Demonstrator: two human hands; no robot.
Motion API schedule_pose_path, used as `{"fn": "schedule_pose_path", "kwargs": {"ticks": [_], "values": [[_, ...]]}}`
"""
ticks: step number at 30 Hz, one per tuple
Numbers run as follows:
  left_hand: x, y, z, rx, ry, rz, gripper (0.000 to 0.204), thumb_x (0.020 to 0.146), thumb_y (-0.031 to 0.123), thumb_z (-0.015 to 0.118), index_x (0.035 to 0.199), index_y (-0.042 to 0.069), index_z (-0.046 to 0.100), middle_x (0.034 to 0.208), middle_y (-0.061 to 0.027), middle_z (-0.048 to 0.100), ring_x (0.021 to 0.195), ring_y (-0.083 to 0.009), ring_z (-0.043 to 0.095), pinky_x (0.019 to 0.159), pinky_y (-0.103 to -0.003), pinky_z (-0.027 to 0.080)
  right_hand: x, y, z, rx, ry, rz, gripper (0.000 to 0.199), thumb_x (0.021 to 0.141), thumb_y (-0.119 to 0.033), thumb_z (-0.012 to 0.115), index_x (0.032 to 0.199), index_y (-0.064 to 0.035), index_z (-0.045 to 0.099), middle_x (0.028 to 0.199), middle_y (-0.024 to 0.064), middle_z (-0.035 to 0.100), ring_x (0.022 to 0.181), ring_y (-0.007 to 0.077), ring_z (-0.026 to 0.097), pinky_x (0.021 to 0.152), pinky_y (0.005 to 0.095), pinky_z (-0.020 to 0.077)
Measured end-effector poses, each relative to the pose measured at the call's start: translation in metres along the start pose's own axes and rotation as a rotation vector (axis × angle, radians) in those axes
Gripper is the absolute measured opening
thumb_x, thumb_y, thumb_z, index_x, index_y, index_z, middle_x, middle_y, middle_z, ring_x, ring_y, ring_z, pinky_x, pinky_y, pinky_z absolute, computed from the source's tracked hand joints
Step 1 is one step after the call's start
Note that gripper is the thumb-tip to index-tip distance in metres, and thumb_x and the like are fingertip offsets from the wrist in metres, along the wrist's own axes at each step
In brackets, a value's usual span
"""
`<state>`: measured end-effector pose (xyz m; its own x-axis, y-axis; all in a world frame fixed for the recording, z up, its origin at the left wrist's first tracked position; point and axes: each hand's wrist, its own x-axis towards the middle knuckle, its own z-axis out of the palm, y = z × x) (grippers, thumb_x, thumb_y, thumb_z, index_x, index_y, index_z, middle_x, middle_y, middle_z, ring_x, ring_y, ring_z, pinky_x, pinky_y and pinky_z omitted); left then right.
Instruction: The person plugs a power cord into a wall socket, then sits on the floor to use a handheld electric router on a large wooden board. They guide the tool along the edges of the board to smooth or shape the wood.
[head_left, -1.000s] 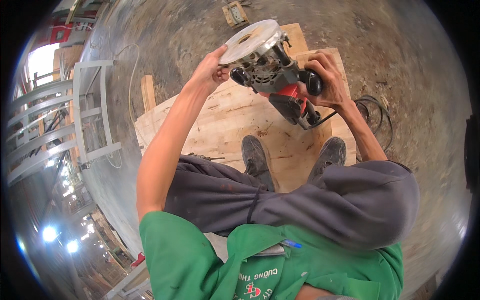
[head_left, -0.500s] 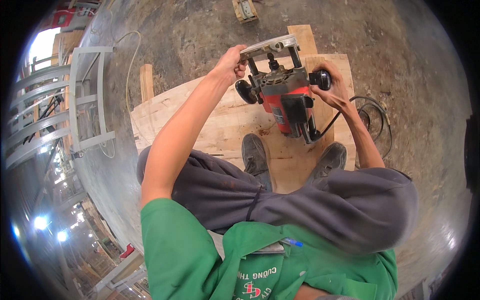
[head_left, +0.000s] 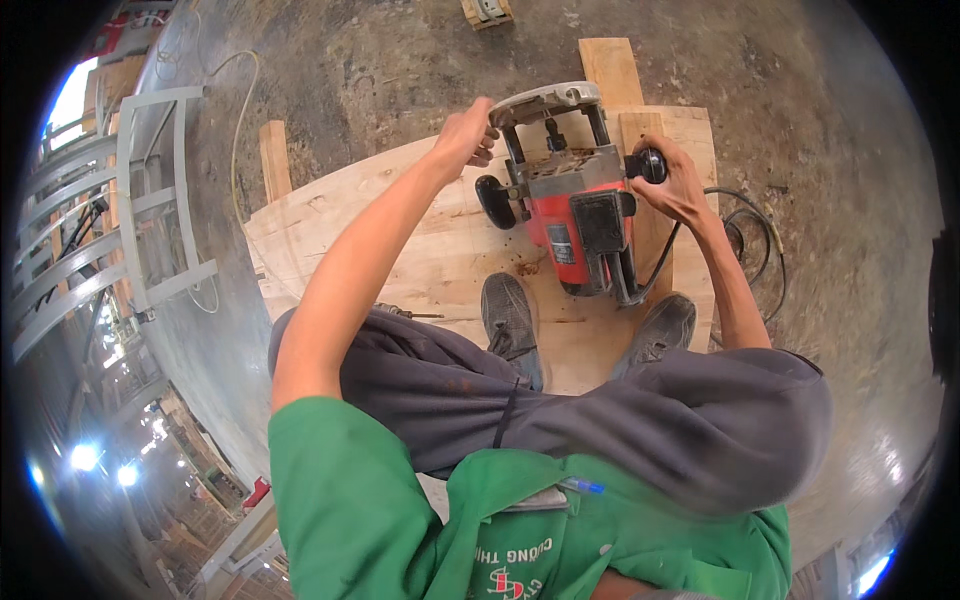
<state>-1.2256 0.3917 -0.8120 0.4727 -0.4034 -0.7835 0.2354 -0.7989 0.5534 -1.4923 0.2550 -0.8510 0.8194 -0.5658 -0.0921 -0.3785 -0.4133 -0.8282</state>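
A red and black plunge router [head_left: 565, 215] is tilted over the boards, its metal base away from me and its motor end toward my feet. My right hand [head_left: 675, 180] is wrapped round its black side knob. At the left edge of the base my left hand [head_left: 468, 140] has its fingers curled against the rim; the fingertips are partly hidden. The other black knob [head_left: 494, 202] is free of any hand. Between the base posts the collet [head_left: 553, 133] shows. Under the router lies a pale wooden panel [head_left: 400, 220], with my shoes [head_left: 508, 315] on it.
Wooden strips [head_left: 612, 72] [head_left: 274, 160] stick out beyond the panel. A black cord [head_left: 762, 225] loops on the floor at the right. Beside my left knee lies a thin metal tool [head_left: 408, 313]. Grey metal frames [head_left: 160, 200] stand at the left; a socket block [head_left: 487, 10] lies ahead.
The router has turned slightly and shifted a little toward me. My left hand has moved slightly on the base rim, while my right hand stays on the knob. The metal tool shows more.
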Motion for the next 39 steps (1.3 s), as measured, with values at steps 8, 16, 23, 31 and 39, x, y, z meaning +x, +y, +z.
{"fn": "schedule_pose_path", "kwargs": {"ticks": [8,16,23,31,39], "values": [[-0.012,-0.144,0.029,-0.163,0.326,0.356,0.027,0.082,0.027,0.057,0.093,0.003,0.052,0.070,-0.0052,0.055,0.061,-0.0155,0.054,0.054,-0.027,0.043,0.004,0.001,0.029,0.316,0.142,-0.015,0.037,0.068,-0.023,0.065,0.095,-0.0022,0.051,0.081,0.0125,0.056,0.077,0.0162,0.055,0.067,0.0291,0.0440],[-0.034,-0.094,0.042,-0.397,0.274,0.151,0.023,0.079,0.023,0.063,0.081,0.005,0.048,0.064,-0.0048,0.053,0.046,-0.0134,0.050,0.041,-0.028,0.040,0.021,0.022,0.022,0.280,0.225,0.019,0.023,0.072,-0.020,0.062,0.073,0.0010,0.053,0.060,0.0061,0.051,0.058,0.0123,0.048,0.055,0.0282,0.0403],[-0.057,-0.094,0.001,-0.720,0.140,-0.068,0.024,0.081,0.027,0.058,0.076,0.005,0.051,0.058,-0.0059,0.050,0.041,-0.0142,0.048,0.035,-0.029,0.041,0.096,-0.055,0.009,0.197,-0.074,0.179,0.024,0.069,-0.022,0.058,0.063,-0.0002,0.051,0.056,0.0027,0.048,0.049,0.0107,0.045,0.046,0.0268,0.0354],[-0.040,-0.062,-0.011,-1.154,0.003,-0.244,0.025,0.084,0.028,0.055,0.076,0.004,0.053,0.056,-0.0059,0.050,0.039,-0.0142,0.047,0.034,-0.028,0.041,0.215,-0.077,-0.013,-0.129,-0.364,0.227,0.027,0.071,-0.020,0.051,0.076,0.0069,0.057,0.066,0.0104,0.057,0.060,0.0206,0.052,0.057,0.0343,0.0408],[-0.028,-0.057,-0.041,-1.504,0.030,-0.426,0.017,0.078,0.018,0.058,0.083,0.002,0.054,0.070,-0.0100,0.052,0.044,-0.0155,0.045,0.032,-0.026,0.039,0.249,-0.103,0.009,-0.290,-0.404,0.271,0.027,0.071,-0.019,0.051,0.077,0.0070,0.057,0.067,0.0116,0.058,0.060,0.0211,0.051,0.057,0.0345,0.0406]]}}
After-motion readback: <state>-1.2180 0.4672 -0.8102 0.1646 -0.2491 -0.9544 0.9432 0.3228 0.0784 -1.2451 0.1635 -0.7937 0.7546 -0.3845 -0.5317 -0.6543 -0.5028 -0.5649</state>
